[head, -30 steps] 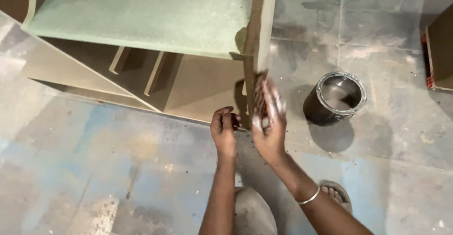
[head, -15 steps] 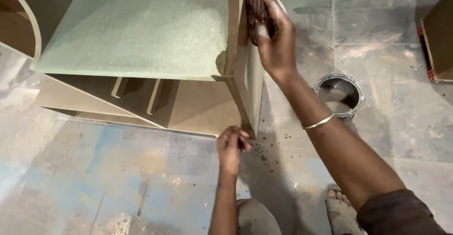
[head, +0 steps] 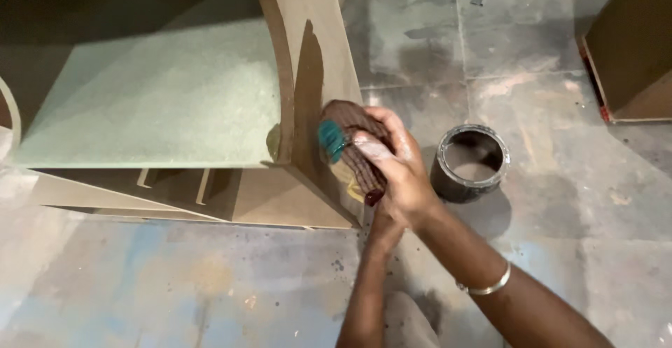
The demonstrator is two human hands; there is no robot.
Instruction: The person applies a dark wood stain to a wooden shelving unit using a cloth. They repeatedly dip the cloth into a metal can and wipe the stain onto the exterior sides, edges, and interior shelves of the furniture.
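Observation:
My right hand presses a dark, stain-soaked rag with a teal patch against the brown side panel of a wooden cabinet lying on the floor. A darker wet streak runs up the panel above the rag. My left hand sits at the panel's lower end, right under my right wrist, which hides most of it; its fingers cannot be seen. A metal bangle is on my right forearm.
A round tin with dark liquid stands on the concrete floor just right of my hands. A pale green board forms the cabinet's inner face. Another wooden box stands at the upper right.
My right hand with the rag went up the panel to its far end, then came back down to the middle. My left hand stayed at the panel's lower end.

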